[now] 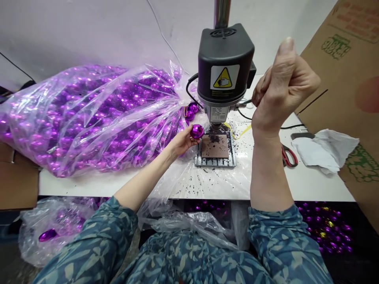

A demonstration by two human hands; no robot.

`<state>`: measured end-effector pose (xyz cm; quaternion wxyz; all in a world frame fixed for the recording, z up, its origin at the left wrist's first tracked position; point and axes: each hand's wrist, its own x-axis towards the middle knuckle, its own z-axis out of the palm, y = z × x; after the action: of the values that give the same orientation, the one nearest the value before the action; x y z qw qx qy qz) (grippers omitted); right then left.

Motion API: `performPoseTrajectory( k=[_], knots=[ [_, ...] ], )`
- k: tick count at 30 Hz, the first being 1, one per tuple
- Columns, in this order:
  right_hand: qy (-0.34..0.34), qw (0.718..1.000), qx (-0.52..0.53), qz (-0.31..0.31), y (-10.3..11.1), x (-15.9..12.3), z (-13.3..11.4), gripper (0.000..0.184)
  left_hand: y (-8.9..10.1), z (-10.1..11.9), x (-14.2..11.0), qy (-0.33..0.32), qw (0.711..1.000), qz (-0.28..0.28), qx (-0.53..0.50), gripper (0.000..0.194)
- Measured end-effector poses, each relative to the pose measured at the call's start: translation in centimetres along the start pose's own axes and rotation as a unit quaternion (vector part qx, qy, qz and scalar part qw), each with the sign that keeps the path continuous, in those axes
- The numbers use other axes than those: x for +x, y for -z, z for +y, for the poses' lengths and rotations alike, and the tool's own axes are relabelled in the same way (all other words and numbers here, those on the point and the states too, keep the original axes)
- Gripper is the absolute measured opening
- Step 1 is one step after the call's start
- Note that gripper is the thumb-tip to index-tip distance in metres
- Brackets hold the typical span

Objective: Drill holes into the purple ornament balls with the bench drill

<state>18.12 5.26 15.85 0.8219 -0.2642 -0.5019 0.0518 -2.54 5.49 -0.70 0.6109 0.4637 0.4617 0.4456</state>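
Observation:
My left hand [185, 140] is closed on a shiny purple faceted ball [197, 131], held at the left edge of the small bench drill press's base [215, 162]. The fingertips wrap its left and lower side. On that base lies a brown square board [214, 146] with a small hole and dark shavings. The black drill press head [225, 59] stands above it, its chuck [216, 126] pointing down. To the right of the head, my right hand [281, 86] is raised in a fist around the press's feed handle [243, 103]; its grip end is hidden by the fingers.
A big clear bag [97, 114] of purple balls fills the left of the white table [314, 185]. Loose purple balls [192, 112] lie behind my left hand. Red-handled scissors [289, 156], crumpled white paper [324, 152] and a cardboard box [352, 79] are at right. Dark shavings litter the tabletop.

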Motion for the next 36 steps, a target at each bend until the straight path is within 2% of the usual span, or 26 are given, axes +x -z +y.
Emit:
performPoseTrajectory(
  k=[2,6,12,16,21,25,31,36],
  knots=[
    [0.012,1.0,0.009,0.009,0.0,0.0,0.1,0.07,-0.2,-0.2,-0.9,0.013,0.999,-0.013,-0.035,0.047],
    [0.018,0.999,0.027,0.01,0.0,0.0,0.3,0.069,-0.9,-0.9,-1.6,0.013,0.999,-0.023,-0.031,0.051],
    [0.006,1.0,0.01,0.001,0.3,-0.3,-0.1,0.07,-2.1,-2.4,-0.9,-0.049,0.997,-0.01,0.051,0.052],
    [0.02,0.998,0.051,0.005,0.3,-0.4,-0.4,0.065,-2.7,-3.3,-0.4,-0.052,0.996,-0.027,0.065,0.053],
    [0.023,0.999,0.033,-0.001,0.4,-0.5,-0.5,0.066,-3.1,-3.9,0.2,-0.064,0.993,-0.022,0.097,0.057],
    [0.027,0.999,0.031,0.001,0.4,-0.6,-0.3,0.066,-3.6,-3.9,0.2,-0.084,0.982,-0.026,0.164,0.061],
    [0.012,0.999,-0.032,-0.014,0.5,-0.7,-0.4,0.067,-4.9,-3.8,-0.5,-0.159,0.939,0.005,0.304,0.06],
    [-0.004,1.0,-0.011,-0.026,0.9,-0.7,-0.6,0.068,-5.5,-3.9,-0.7,-0.145,0.947,-0.006,0.287,0.059]
  ],
)
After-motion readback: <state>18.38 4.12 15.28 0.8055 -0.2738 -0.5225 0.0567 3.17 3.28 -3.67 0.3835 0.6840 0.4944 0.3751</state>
